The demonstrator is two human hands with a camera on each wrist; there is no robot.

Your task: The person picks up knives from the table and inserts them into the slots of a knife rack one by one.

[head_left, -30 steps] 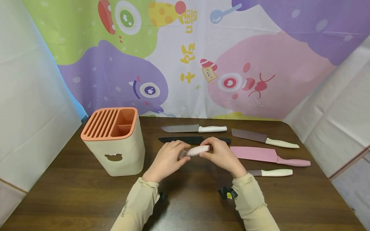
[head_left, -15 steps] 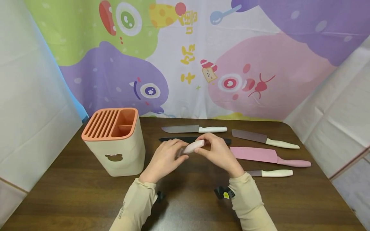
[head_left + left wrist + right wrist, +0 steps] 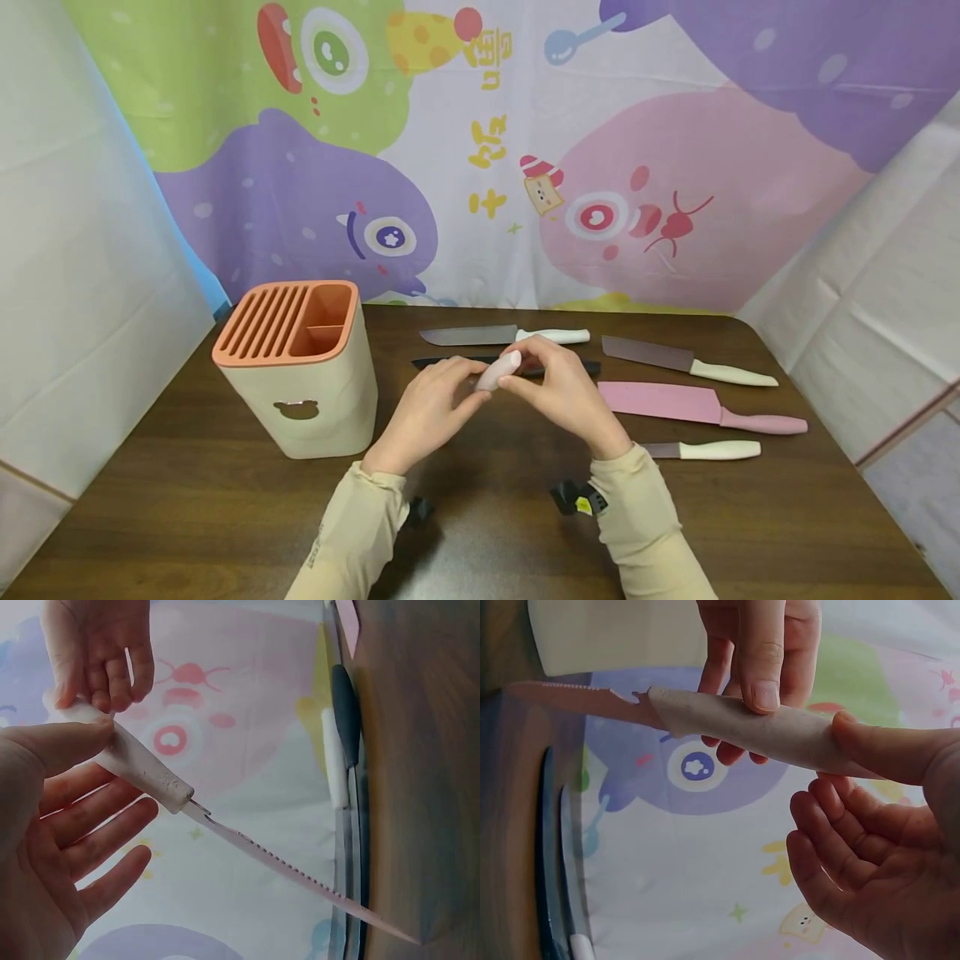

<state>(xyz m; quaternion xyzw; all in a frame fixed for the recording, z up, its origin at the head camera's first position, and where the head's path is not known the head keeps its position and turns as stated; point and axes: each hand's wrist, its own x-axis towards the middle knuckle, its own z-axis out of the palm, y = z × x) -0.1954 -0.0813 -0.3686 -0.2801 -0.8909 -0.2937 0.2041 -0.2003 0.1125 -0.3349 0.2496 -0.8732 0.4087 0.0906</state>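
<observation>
Both hands hold a knife point(image 3: 500, 372) in the air over the middle of the table. Its handle point(image 3: 735, 727) is pale pink; its narrow pinkish blade point(image 3: 274, 862) has small teeth along one edge and a notch beside the handle. My left hand point(image 3: 423, 408) pinches the middle of the handle between thumb and fingers. My right hand point(image 3: 570, 396) pinches the butt end, its other fingers loosely curled below in the right wrist view. The blade is hidden behind my left hand in the head view, and slants toward the tabletop in the left wrist view.
A cream knife block point(image 3: 333, 408) with an orange slotted top stands left. Behind the hands lie a white-handled knife point(image 3: 472, 335) and a black knife point(image 3: 442, 363). Rightward lie a cream-handled knife point(image 3: 648, 352), a pink cleaver point(image 3: 660, 402) and a smaller cream-handled knife point(image 3: 720, 451).
The knife has turned in my hands: its handle went from nearly level to steeply slanted, butt end up and left. My right hand moved left and slightly up with it.
</observation>
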